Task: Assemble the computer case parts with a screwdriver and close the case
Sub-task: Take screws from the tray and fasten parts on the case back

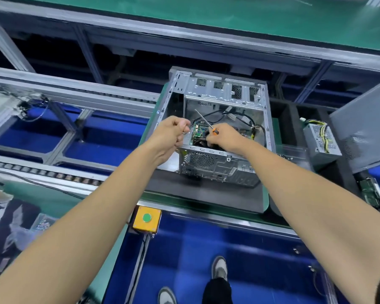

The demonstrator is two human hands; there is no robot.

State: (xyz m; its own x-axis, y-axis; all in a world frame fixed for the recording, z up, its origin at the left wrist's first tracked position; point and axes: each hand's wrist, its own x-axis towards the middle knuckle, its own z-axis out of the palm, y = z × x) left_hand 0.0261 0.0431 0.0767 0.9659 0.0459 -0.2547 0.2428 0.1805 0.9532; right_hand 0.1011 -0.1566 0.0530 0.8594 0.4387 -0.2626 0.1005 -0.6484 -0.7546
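Green-topped benches and blue flooring frame an assembly line, with the case [219,132] lying open-side up on a dark mat [206,194] directly under both hands. Right hand [225,137] has its fingers wrapped around the orange-and-black handle of the screwdriver [206,123], whose shaft points up and away from the knuckles, tip off any screw. Left hand [173,133] is curled at the case's left rim, fingertips pinched together; whether they hold a screw is too small to tell. Just beyond the right fingers sit a green board [198,131] and loose black cables. I judge this the fastening stage: the next move calls for turning the tip down onto a screw point. Bare metal chassis, rear fan grille facing the person, no cover on. Well right of the hands stand a power supply [321,142] and a grey side panel [364,126]
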